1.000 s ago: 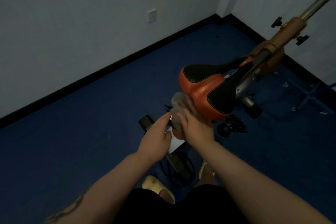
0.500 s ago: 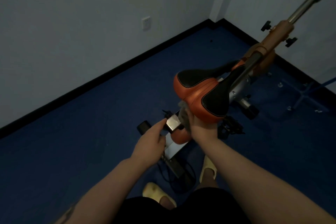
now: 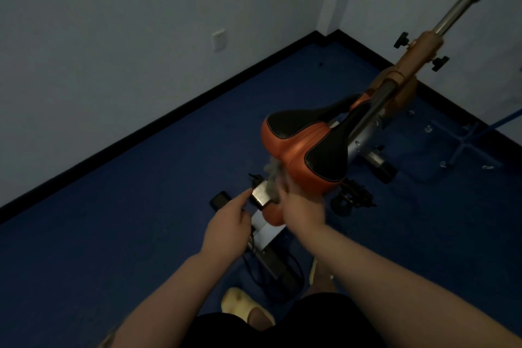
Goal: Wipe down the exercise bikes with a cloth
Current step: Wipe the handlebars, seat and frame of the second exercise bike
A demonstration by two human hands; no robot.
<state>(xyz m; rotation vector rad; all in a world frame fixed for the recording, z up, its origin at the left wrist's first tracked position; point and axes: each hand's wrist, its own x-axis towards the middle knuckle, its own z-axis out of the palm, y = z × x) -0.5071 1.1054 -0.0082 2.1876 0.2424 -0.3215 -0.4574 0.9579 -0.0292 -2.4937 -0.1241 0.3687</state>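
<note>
An exercise bike stands in front of me with an orange and black saddle (image 3: 308, 147) and an orange frame post (image 3: 412, 62). My right hand (image 3: 300, 203) grips a grey cloth (image 3: 272, 178) and holds it against the underside of the saddle's rear edge; the hand is blurred. My left hand (image 3: 228, 226) is just left of it, its index finger stretched out and touching the metal seat bracket (image 3: 261, 193), the other fingers curled.
Blue carpet covers the floor, bounded by black skirting and pale walls that meet in a corner at the back. A pedal (image 3: 353, 198) sticks out right of the seat post. Blue frame legs (image 3: 466, 138) lie at the far right. My yellow slippers (image 3: 243, 305) are below.
The cloth and my right hand have slid from the left rear side of the saddle down under its rear edge. My left hand eased back, leaving one finger on the bracket.
</note>
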